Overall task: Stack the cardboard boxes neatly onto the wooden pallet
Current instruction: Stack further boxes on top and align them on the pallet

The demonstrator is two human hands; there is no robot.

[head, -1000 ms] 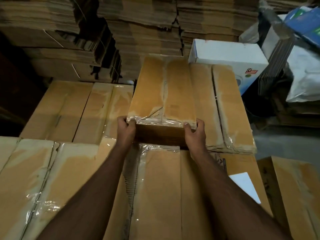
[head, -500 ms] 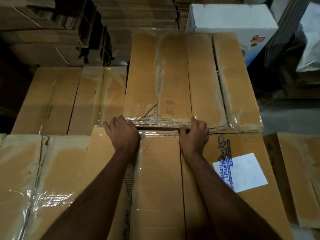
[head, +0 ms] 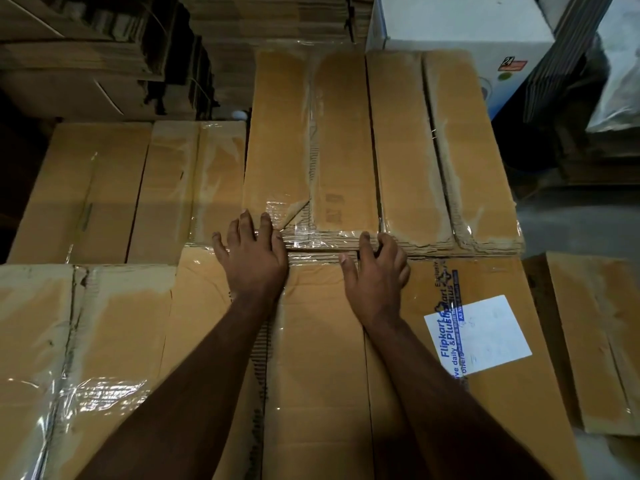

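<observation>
My left hand [head: 254,258] lies flat with fingers spread on the near corner of the shrink-wrapped bundle of flattened cardboard boxes [head: 311,143], gripping nothing, while my right hand [head: 375,275] has loosely curled fingers touching the bundle's near edge, thumb apart, holding nothing. The bundle lies flat among other bundles; the one under my right wrist [head: 502,393] carries a white label [head: 485,334] beside blue print reading "Flipkart" and "Plus". Behind stands a white carton [head: 460,26] with a red "24" sticker [head: 512,64].

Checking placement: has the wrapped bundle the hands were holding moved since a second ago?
Yes. The wrapped bundle went down and forward, now flush beside its neighbour bundle; it no longer overhangs.
</observation>
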